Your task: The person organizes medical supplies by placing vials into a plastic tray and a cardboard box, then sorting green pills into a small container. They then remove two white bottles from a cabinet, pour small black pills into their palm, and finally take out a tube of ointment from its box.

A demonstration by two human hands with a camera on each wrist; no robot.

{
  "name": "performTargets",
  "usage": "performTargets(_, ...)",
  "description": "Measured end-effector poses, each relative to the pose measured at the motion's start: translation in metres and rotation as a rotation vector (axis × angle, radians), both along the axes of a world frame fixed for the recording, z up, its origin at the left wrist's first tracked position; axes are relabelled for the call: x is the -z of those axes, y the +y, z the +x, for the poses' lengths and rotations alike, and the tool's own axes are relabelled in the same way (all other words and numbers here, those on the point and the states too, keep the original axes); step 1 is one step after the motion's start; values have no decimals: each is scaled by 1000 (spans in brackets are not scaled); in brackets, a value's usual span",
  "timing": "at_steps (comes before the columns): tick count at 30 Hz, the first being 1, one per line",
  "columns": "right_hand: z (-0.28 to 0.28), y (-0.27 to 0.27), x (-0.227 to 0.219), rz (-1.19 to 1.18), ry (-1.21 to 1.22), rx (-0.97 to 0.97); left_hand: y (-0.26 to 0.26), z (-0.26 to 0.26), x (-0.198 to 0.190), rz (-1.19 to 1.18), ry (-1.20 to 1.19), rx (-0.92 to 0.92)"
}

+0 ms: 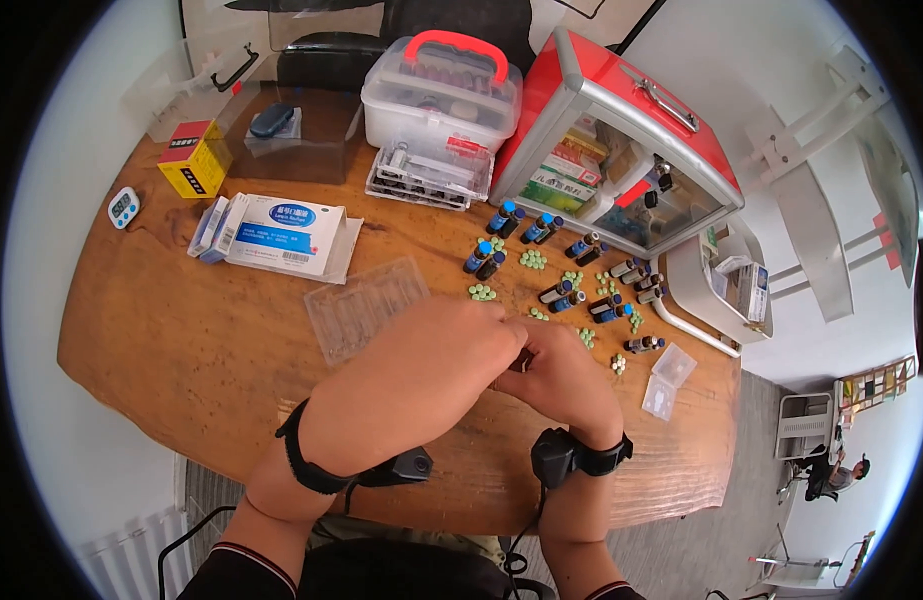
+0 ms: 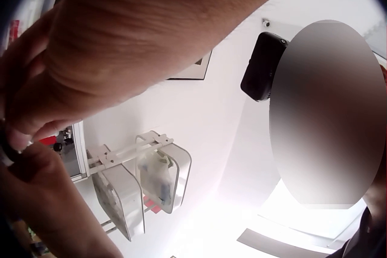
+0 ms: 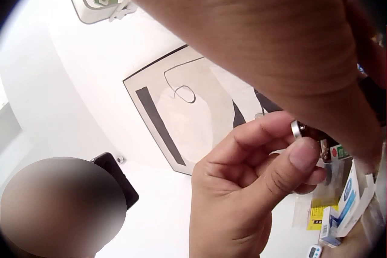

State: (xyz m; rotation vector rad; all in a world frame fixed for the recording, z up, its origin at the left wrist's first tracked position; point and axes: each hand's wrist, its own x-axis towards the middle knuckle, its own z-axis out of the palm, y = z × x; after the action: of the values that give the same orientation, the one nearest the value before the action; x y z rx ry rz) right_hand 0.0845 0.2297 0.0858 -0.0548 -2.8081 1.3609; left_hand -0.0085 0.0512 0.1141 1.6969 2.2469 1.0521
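Observation:
My left hand point(image 1: 421, 365) and right hand point(image 1: 571, 375) meet over the front middle of the table, fingers close together. Between them is a small dark bottle with a silver-rimmed cap point(image 3: 296, 129). In the right wrist view, my left thumb and forefinger pinch it at the cap end, while its brown body runs toward my right hand, whose curled fingers hold it. Much of the bottle is hidden by the fingers. Just beyond the hands stand several small brown bottles point(image 1: 477, 257), some blue-capped, among little piles of pale green tablets point(image 1: 532, 260).
An empty clear plastic tray point(image 1: 366, 308) lies left of the hands, behind it an opened white-and-blue medicine box point(image 1: 286, 236). A lidded clear case point(image 1: 441, 95) and a red glass-fronted cabinet point(image 1: 621, 140) stand at the back. Right are a white bin point(image 1: 716, 275) and a small clear pillbox point(image 1: 668, 380).

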Motion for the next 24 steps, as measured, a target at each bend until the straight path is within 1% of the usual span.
performTargets(5,3,-3,-6,-118,-50,42,-2,-6,-4,52,15,-11)
performTargets(7,5,-2,-10,-182,-61,92,-4,-5,-20,10,-47,-143)
performTargets(8,6,-1,-10,-193,-50,110,-5,-4,-27,1,-37,-125)
performTargets(10,7,2,-10,-381,-89,197,-10,-3,-36,51,-105,-138)
performTargets(11,9,2,-13,-470,-59,185,-10,-2,-36,45,-94,-128)
performTargets(13,10,3,-21,-508,-84,195,-10,-1,-36,112,25,-104)
performTargets(15,12,2,-29,-537,-116,200,-7,0,-32,107,18,-63)
performTargets(17,17,0,-35,-650,-78,191,-3,1,-31,109,4,-27)
performTargets(20,22,1,-37,-609,-35,218,4,4,-32,163,-11,-6)
performTargets(21,24,2,-39,-600,-33,213,7,6,-35,305,-133,-2)
performTargets(22,25,3,-40,-659,29,211,8,7,-36,448,-252,3)
performTargets(23,26,3,-41,-721,91,205,7,7,-37,456,-245,-2)
performTargets(24,28,2,-40,-716,94,192,6,8,-38,558,-591,48)
